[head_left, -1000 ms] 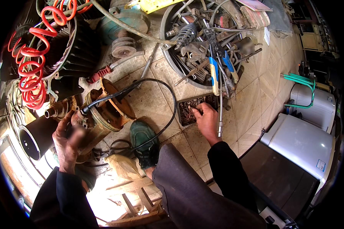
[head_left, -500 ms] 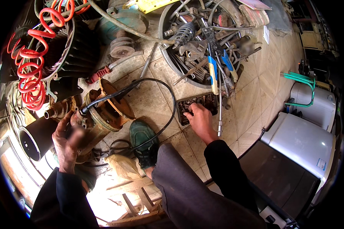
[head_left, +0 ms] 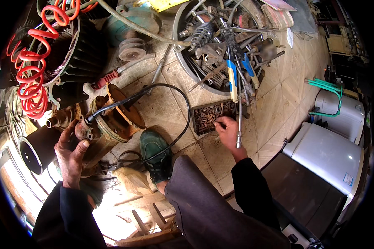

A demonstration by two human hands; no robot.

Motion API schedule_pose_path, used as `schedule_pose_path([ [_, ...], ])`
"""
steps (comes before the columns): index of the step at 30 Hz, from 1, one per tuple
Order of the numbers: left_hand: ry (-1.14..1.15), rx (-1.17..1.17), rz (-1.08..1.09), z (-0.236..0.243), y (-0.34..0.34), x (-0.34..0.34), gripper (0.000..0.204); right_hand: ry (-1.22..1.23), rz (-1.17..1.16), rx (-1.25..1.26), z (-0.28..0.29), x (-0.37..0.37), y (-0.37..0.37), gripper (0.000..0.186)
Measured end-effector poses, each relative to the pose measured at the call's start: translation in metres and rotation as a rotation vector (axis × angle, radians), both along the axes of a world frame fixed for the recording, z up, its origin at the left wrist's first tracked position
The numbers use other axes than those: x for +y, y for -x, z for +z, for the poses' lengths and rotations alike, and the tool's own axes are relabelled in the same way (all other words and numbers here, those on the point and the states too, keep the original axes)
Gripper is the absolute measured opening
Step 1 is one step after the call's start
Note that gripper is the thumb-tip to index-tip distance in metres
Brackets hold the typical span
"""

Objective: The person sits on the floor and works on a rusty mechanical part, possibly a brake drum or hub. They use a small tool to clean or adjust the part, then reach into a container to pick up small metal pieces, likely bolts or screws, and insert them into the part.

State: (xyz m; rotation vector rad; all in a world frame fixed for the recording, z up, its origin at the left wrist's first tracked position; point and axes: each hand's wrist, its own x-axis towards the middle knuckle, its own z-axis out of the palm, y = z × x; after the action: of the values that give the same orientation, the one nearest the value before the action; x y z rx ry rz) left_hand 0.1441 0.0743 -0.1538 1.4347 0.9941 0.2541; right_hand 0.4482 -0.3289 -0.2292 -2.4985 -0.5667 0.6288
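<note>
On the left lies a rusty pump-like machine [head_left: 99, 145] with a round flange; a black cable runs into a small reddish-brown metal cover [head_left: 84, 131] on its side. My left hand [head_left: 72, 159] grips this cover, thumb on one side and fingers on the other. My right hand [head_left: 228, 135] is at the right edge of a shallow dark tray [head_left: 199, 132] full of small rusty screws and bolts [head_left: 207, 117]. Its thumb and fingers are pinched together over the screws; whatever they hold is too small to make out.
A round metal basin [head_left: 179, 62] heaped with pliers, wrenches and rods stands beyond the tray. A long socket wrench [head_left: 239, 124] reaches from it past my right hand. My green shoe [head_left: 156, 153] is between both hands. A coiled red hose [head_left: 33, 87] hangs at far left.
My right hand has drawn back to the right from over the middle of the tray, baring more of the screws. My left hand stays at the cover.
</note>
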Motion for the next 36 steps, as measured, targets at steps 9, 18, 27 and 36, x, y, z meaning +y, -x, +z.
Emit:
schedule_pose_path([
  [9,-0.031,0.025,-0.015,0.005,-0.003,-0.001,0.076,0.041,-0.017,0.166,0.022,0.021,0.022,0.021],
  [18,-0.095,0.062,-0.038,0.005,-0.003,0.000,0.075,0.062,-0.023,0.045,0.006,-0.001,0.018,0.026],
  [27,-0.011,0.038,-0.047,0.001,0.003,0.003,0.077,0.033,-0.118,-0.025,0.010,0.014,0.026,0.032],
  [36,0.006,0.024,-0.053,0.003,0.002,0.003,0.078,-0.095,-0.075,0.118,0.003,0.005,0.038,0.034],
])
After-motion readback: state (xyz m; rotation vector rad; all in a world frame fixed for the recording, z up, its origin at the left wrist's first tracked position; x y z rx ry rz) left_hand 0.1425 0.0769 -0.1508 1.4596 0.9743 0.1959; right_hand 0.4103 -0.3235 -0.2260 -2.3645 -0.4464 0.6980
